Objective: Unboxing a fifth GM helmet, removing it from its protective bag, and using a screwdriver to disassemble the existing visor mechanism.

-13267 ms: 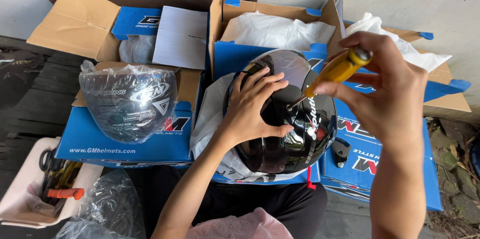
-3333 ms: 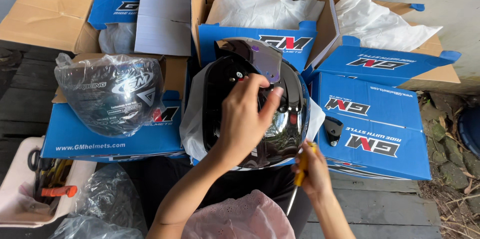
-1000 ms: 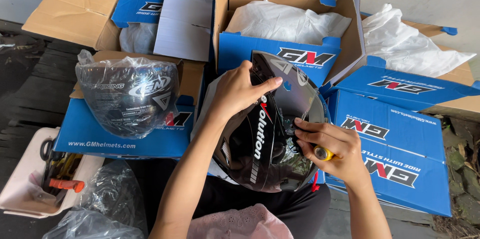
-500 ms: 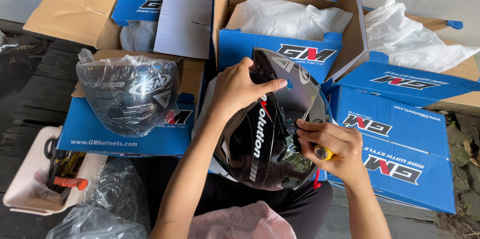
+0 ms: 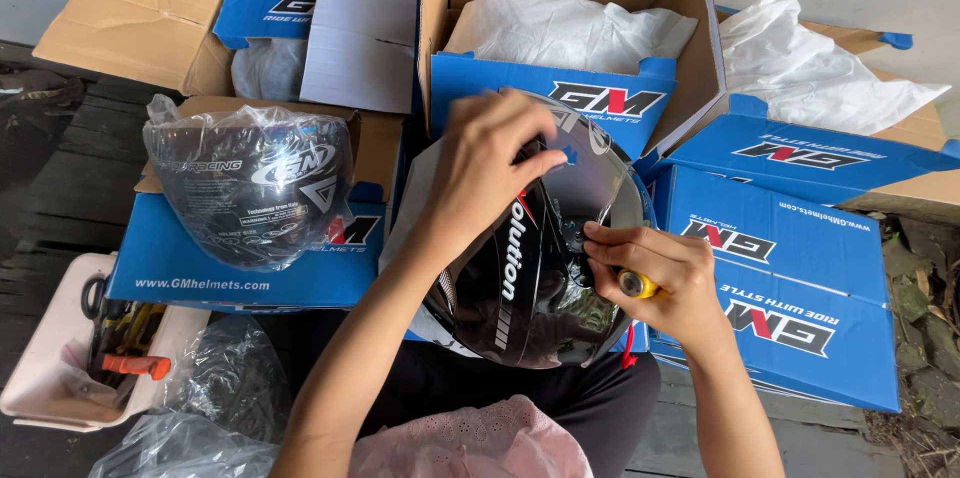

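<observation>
A glossy black helmet (image 5: 520, 288) with a clear visor (image 5: 600, 173) lies on my lap, side up. My left hand (image 5: 485, 163) holds the raised visor near its top edge. My right hand (image 5: 655, 273) is closed round a yellow-handled screwdriver (image 5: 635, 284), with its fingertips at the visor's pivot on the helmet's side. The screwdriver's shaft is hidden behind my fingers.
Blue and brown cardboard boxes (image 5: 800, 258) surround me, two open with white wrapping (image 5: 560, 28) inside. A dark visor in a plastic bag (image 5: 250, 188) rests on the left box. A white tray of tools (image 5: 90, 358) and crumpled plastic bags (image 5: 215, 388) lie at lower left.
Over the last second my hands have hardly moved; my right hand's fingers shifted slightly at the pivot. Earlier, the helmet was turned onto its side and the screwdriver brought back up.
</observation>
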